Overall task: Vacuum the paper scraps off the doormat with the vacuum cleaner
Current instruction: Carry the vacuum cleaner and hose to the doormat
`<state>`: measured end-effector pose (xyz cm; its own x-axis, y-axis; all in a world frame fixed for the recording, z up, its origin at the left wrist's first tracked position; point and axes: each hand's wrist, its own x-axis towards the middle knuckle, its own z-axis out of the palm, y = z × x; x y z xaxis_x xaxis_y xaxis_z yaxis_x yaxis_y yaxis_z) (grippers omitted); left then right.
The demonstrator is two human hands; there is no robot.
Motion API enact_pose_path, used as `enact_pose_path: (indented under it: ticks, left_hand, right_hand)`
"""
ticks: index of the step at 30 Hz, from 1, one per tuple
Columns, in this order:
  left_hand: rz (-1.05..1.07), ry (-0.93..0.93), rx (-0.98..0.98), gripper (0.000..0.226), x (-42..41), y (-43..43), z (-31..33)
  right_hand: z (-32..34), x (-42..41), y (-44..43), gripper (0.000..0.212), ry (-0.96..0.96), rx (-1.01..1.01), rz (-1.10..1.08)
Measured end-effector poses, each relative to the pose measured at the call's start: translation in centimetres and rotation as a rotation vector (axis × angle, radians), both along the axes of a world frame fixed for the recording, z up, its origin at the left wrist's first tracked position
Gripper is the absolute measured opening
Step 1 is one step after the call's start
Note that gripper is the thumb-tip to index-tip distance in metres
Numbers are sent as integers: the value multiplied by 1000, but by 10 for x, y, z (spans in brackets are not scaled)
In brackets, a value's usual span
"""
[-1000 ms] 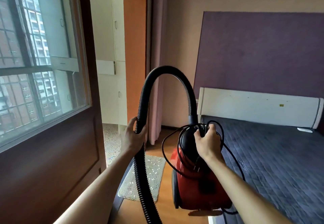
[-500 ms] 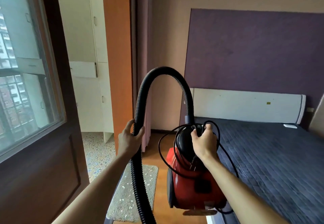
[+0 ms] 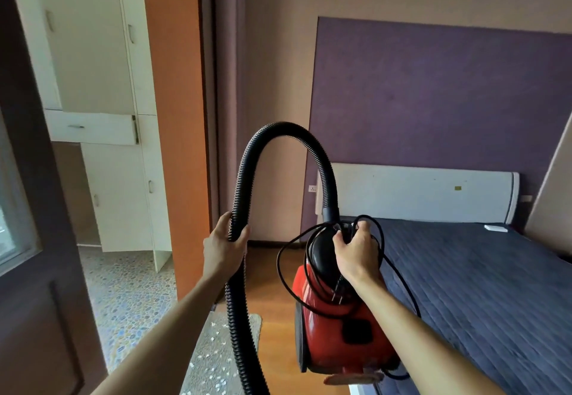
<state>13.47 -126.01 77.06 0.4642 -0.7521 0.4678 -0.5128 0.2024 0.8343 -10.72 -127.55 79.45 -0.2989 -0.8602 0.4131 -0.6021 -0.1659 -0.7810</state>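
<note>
I carry a red canister vacuum cleaner [image 3: 334,332] off the floor in the middle of the view. My right hand [image 3: 356,252] grips its black top handle together with loops of the black power cord [image 3: 399,274]. My left hand [image 3: 224,246] holds the black ribbed hose [image 3: 278,130], which arches up from the vacuum and hangs down past the bottom edge. Below my left arm lies the grey doormat [image 3: 216,351] on the wooden floor, dotted with white paper scraps [image 3: 213,340]. The hose's nozzle end is out of view.
A bed with a dark quilted cover [image 3: 483,295] and white headboard [image 3: 418,193] fills the right side. A dark wooden door [image 3: 37,271] stands at the left, white cupboards [image 3: 108,116] and a pebble-patterned floor [image 3: 123,289] behind it. A wall socket [image 3: 313,189] sits beside the headboard.
The view has swung to the right and moved forward; the window has slid out at the left. Both hands keep the same hold on hose and vacuum handle.
</note>
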Motion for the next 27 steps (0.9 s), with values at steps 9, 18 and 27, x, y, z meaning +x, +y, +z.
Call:
enact_pose_path:
  ticks: [9, 18, 27]
  left_hand:
    - [11, 15, -12, 46, -4, -139, -1]
    - [-5, 16, -25, 45, -4, -233, 4]
    - [-6, 30, 10, 44, 13, -311, -6]
  right_hand:
    - [2, -7, -132, 29, 7, 21, 7]
    - [1, -13, -234, 26, 25, 10, 23]
    - [-11, 0, -308, 27, 18, 40, 16]
